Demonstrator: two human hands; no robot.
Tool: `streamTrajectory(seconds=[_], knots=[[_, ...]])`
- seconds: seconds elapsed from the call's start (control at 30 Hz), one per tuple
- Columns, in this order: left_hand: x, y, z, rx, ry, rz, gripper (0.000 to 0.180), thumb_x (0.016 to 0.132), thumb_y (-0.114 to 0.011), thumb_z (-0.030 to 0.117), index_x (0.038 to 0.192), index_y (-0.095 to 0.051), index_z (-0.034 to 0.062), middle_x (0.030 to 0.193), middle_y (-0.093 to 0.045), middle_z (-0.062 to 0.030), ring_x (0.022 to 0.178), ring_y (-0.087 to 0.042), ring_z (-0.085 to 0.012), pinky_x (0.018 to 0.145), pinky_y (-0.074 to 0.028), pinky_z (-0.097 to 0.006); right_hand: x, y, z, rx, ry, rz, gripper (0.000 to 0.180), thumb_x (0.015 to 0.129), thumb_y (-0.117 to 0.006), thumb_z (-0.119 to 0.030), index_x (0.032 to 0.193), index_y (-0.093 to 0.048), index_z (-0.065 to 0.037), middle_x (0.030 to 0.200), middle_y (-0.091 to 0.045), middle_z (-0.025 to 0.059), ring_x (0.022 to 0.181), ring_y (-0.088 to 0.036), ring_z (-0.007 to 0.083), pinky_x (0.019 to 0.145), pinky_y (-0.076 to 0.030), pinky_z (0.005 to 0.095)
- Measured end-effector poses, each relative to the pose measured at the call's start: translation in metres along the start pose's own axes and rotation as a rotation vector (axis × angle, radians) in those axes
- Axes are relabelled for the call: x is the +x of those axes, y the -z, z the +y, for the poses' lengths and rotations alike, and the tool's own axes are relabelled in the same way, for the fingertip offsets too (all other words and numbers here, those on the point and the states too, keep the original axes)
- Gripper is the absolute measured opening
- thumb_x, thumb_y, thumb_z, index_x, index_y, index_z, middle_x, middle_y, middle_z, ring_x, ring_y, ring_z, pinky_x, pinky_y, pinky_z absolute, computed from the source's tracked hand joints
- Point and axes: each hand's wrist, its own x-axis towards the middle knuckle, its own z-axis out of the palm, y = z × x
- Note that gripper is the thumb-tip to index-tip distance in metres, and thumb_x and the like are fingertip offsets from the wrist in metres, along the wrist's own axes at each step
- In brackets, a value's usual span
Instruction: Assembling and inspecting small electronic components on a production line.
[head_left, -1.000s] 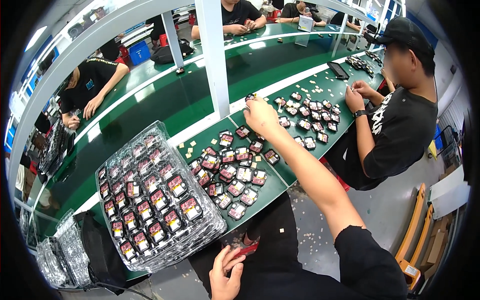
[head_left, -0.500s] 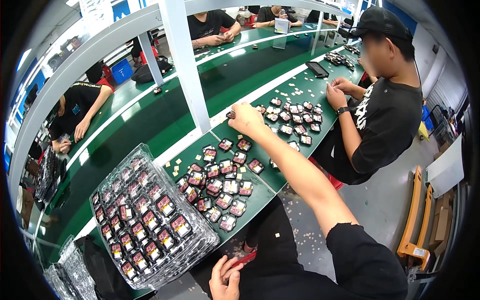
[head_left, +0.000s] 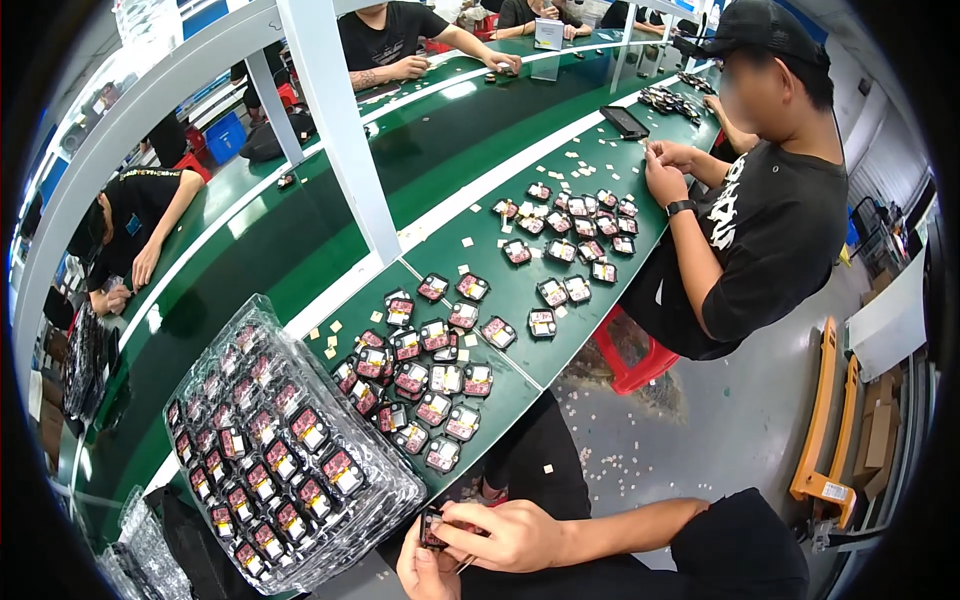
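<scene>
My left hand [head_left: 425, 568] and my right hand [head_left: 515, 532] are together low in front of me. Between them is a small black case [head_left: 434, 530] with a red face, gripped by the fingers of both hands and partly covered by them. On the green bench just beyond lies a loose pile of similar black cases [head_left: 447, 378] with red, white and yellow faces. Left of that pile, stacked clear plastic trays [head_left: 345, 478] hold several more cases in rows.
A green conveyor belt [head_left: 300, 240] runs behind the bench, past a white post [head_left: 345, 140]. At right a co-worker [head_left: 775, 210] sits on a red stool [head_left: 640, 362], beside another group of cases [head_left: 580, 225]. Small pale squares lie scattered on bench and floor. An orange-yellow frame [head_left: 825, 430] stands at far right.
My right hand has come back from the far side of the bench to my left hand, bringing the small black case. The view has shifted slightly. A person across the belt has reached out an arm.
</scene>
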Motion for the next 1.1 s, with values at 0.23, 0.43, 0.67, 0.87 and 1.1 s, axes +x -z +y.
streamTrajectory(seconds=[0.23,0.43,0.67,0.87,1.1], knots=[[0.001,-0.005,0.005,-0.146,0.049,0.013,0.053,0.111,-0.049,0.031,0.144,-0.048,-0.0103,0.128,-0.062,-0.0188,0.110,-0.067,-0.0287,0.094,-0.056,-0.037,-0.017,-0.010,0.009,-0.035,-0.004,0.003,0.038,0.088,-0.064,-0.013,0.125,-0.070,-0.005,0.114,-0.068,0.0080,0.074,-0.073,0.0153,0.056,-0.057,0.0257],[0.006,-0.006,0.004,-0.125,0.160,0.088,0.044,0.112,-0.051,0.030,0.139,-0.054,-0.0039,0.123,-0.066,-0.0160,0.107,-0.068,-0.0258,0.093,-0.056,-0.035,-0.016,-0.010,0.009,-0.048,0.015,0.009,0.037,0.087,-0.065,-0.011,0.123,-0.071,-0.003,0.112,-0.068,0.0080,0.074,-0.072,0.0145,0.056,-0.057,0.0257],[0.015,-0.024,-0.001,-0.118,-0.069,0.123,0.045,0.114,-0.042,0.027,0.149,-0.038,-0.0021,0.120,-0.068,-0.0309,0.105,-0.073,-0.0349,0.095,-0.061,-0.045,-0.024,-0.015,-0.003,0.029,-0.108,-0.021,0.037,0.085,-0.084,-0.024,0.115,-0.074,-0.006,0.104,-0.071,0.0060,0.063,-0.071,0.0179,0.054,-0.057,0.0288],[0.010,-0.009,0.005,-0.055,-0.040,0.074,0.035,0.107,-0.049,0.000,0.142,-0.051,-0.0055,0.116,-0.071,-0.0156,0.100,-0.069,-0.0150,0.087,-0.056,-0.028,-0.026,0.002,-0.002,0.346,-0.252,-0.242,0.046,0.090,-0.080,-0.020,0.130,-0.068,-0.003,0.118,-0.063,0.0124,0.087,-0.074,0.0206,0.064,-0.059,0.0287],[0.013,-0.016,0.021,0.091,0.038,-0.076,0.044,0.110,-0.045,0.006,0.153,-0.036,-0.0016,0.115,-0.070,-0.0175,0.097,-0.072,-0.0211,0.089,-0.059,-0.035,-0.005,0.037,0.023,0.354,-0.266,-0.371,0.045,0.091,-0.069,0.001,0.135,-0.062,-0.001,0.111,-0.062,0.0147,0.089,-0.070,0.0302,0.072,-0.059,0.0372]])
